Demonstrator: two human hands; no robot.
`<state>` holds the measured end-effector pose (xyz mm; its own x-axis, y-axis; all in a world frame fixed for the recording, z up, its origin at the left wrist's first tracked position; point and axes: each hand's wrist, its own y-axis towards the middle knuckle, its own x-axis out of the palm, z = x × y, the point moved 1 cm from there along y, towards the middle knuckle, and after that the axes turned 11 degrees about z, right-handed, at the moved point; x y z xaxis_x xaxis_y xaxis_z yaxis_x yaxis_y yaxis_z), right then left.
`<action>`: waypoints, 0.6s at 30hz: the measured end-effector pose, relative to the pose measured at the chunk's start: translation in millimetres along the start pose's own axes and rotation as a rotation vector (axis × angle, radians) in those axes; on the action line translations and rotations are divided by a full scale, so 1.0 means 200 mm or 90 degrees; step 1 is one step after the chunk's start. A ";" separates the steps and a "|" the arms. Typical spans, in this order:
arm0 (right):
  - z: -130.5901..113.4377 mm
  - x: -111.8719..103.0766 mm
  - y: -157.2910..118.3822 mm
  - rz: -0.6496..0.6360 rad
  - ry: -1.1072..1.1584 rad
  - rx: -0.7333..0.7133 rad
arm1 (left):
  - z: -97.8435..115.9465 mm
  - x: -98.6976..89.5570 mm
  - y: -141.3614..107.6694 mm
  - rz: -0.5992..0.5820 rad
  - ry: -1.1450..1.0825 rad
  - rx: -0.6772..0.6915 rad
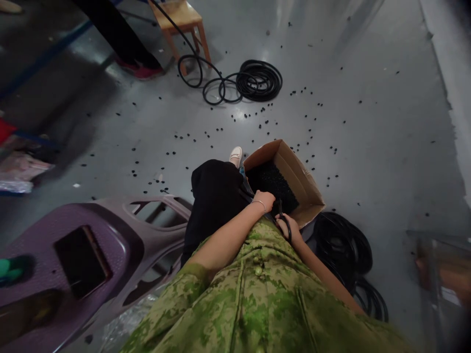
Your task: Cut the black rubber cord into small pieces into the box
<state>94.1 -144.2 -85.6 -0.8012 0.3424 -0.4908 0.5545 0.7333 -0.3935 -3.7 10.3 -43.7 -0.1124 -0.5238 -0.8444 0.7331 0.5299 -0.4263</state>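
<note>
My left hand [264, 198] is closed over the near left side of an open cardboard box [309, 189], a thin bracelet at its wrist. It grips a black rubber tube [247, 192], only a short dark length of which shows beside the knee. My right hand [290, 228] is closed round the handles of black-handled scissors [281, 208], whose blades point up toward the left hand. Whether the blades touch the tube I cannot tell. Many small black pieces [270, 179] fill the bottom of the box.
Coiled black tubing [259, 81] lies ahead, a strand running to a wooden stool [182, 17]. More coils [344, 242] lie right of the box. Small black bits dot the floor. At left, a purple plastic stool [114, 235] bears a phone [83, 262]. Another person's leg [121, 37] is upper left.
</note>
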 end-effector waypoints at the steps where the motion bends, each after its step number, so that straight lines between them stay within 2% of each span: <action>1: 0.01 0.00 0.00 0.007 -0.024 -0.018 | 0.00 0.00 0.00 0.003 0.001 -0.002; 7: 0.08 0.03 0.03 0.035 -0.114 -0.058 | -0.01 0.01 0.02 0.000 0.005 -0.024; 14: 0.12 0.04 0.04 0.040 -0.134 -0.040 | -0.03 0.03 0.04 -0.002 0.002 -0.036; 18: 0.13 0.04 0.05 0.030 -0.148 -0.063 | -0.03 0.01 0.03 -0.002 -0.002 -0.041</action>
<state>98.8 -149.3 -114.3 -0.6954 0.2413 -0.6769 0.5558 0.7777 -0.2937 -3.3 15.6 -50.3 -0.1125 -0.5270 -0.8424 0.6881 0.5703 -0.4487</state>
